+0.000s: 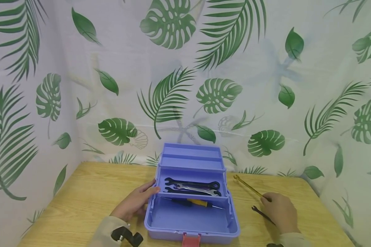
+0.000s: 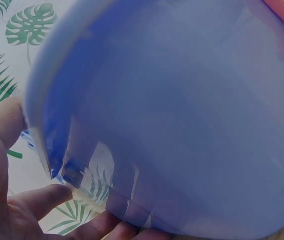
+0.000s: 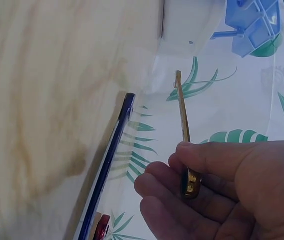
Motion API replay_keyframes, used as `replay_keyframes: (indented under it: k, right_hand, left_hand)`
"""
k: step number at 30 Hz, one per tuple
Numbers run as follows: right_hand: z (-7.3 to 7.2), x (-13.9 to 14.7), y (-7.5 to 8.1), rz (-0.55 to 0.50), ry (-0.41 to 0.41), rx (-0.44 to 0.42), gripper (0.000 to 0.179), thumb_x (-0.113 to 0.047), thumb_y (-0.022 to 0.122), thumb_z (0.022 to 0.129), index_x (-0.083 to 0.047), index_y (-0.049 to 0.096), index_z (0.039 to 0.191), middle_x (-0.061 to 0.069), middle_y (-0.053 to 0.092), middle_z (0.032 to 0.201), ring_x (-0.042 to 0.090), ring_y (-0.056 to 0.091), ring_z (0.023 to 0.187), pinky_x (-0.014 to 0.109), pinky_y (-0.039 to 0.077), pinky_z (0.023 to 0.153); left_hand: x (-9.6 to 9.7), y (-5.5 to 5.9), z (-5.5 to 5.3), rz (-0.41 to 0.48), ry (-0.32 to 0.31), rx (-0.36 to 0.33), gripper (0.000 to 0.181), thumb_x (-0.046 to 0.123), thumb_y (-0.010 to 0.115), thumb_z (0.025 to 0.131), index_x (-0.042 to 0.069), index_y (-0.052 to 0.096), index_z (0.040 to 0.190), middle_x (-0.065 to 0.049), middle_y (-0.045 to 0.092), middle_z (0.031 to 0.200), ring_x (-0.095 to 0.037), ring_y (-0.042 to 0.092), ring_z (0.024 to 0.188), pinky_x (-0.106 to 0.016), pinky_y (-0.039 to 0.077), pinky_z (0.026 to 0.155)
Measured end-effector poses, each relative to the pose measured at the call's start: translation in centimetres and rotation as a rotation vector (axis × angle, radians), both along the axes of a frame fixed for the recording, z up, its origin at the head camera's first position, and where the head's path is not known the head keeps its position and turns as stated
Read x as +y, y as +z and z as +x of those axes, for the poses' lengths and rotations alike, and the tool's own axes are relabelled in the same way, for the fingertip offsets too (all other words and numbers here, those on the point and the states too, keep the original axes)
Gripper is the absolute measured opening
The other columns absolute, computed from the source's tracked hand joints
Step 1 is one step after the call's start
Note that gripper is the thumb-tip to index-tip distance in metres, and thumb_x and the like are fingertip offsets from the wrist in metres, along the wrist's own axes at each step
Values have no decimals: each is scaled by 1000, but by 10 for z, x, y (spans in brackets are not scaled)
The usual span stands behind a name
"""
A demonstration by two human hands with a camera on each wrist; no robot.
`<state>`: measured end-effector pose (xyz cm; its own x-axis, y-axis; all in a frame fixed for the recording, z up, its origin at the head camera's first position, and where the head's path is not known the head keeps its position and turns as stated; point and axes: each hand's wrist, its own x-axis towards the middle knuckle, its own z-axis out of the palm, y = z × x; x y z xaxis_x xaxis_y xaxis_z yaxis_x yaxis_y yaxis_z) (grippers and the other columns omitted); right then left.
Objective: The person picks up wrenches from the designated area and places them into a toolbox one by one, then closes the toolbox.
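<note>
A lavender toolbox (image 1: 188, 219) stands unfolded on the table. My left hand (image 1: 136, 202) holds its left side, thumb on the raised tray's edge; the left wrist view shows the fingers (image 2: 39, 200) along the box wall (image 2: 181, 125). Between thumb and fingers, my right hand (image 1: 279, 211) pinches a gold wrench (image 3: 183, 115), its open end pointing away to the upper left in the head view. Beneath or beside that hand lies a dark wrench (image 1: 262, 215), partly hidden. Black wrenches (image 1: 188, 183) and a silver wrench (image 1: 198, 188) lie in the tray.
A screwdriver (image 1: 199, 202) with a yellow and black handle lies in the box's lower compartment. The red latch (image 1: 191, 240) hangs at the front. A leaf-print curtain (image 1: 185, 85) stands behind the wooden table (image 1: 89, 195). A small red object (image 3: 102, 227) shows in the right wrist view.
</note>
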<state>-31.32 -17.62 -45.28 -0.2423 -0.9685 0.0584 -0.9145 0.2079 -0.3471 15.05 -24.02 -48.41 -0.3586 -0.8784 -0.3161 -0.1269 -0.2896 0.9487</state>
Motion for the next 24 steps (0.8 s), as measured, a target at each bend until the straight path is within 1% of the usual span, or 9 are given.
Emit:
replay_keyframes:
  k: [4, 10, 14, 18, 21, 24]
  right_hand:
    - [1, 0, -1, -14, -4, 9, 22, -25, 63, 90, -11, 73, 103, 16, 69, 103, 36, 65, 85, 45, 51, 58]
    - [2, -1, -2, -59, -10, 36, 21, -23, 65, 89, -10, 73, 102, 16, 70, 103, 38, 65, 87, 47, 52, 59]
    - [4, -1, -2, -95, -9, 47, 22, -23, 65, 89, -10, 73, 104, 16, 69, 104, 38, 65, 88, 48, 52, 61]
    - [6, -1, -2, -145, 2, 48, 22, -23, 66, 88, -9, 73, 103, 17, 70, 100, 37, 66, 83, 45, 52, 57]
    - [7, -2, -3, -198, 11, 56, 20, -22, 67, 87, -9, 74, 100, 15, 71, 95, 34, 67, 78, 41, 50, 53]
    - [8, -3, -5, -262, 18, 73, 18, -22, 68, 87, -10, 74, 97, 11, 72, 90, 27, 67, 71, 36, 48, 50]
  left_hand:
    - [0, 0, 0, -3, -5, -6, 83, 57, 59, 86, 20, 24, 151, -28, 38, 143, -40, 56, 113, -50, 55, 72]
    - [-2, -5, 0, -9, -13, 13, 82, 55, 59, 87, 18, 22, 152, -27, 46, 137, -37, 60, 109, -49, 55, 72]
    - [-3, -7, 1, -9, -19, 21, 84, 55, 59, 87, 18, 21, 152, -28, 45, 138, -37, 59, 110, -49, 55, 73]
    - [-4, -7, 2, -9, -21, 20, 85, 57, 59, 86, 18, 22, 152, -28, 43, 139, -38, 58, 111, -50, 55, 73]
    - [-4, -7, 2, -8, -25, 22, 85, 57, 59, 86, 18, 22, 152, -28, 42, 140, -39, 57, 113, -50, 55, 73]
    - [-4, -6, 2, -11, -27, 22, 85, 56, 59, 87, 17, 21, 152, -29, 41, 140, -40, 57, 113, -50, 55, 73]
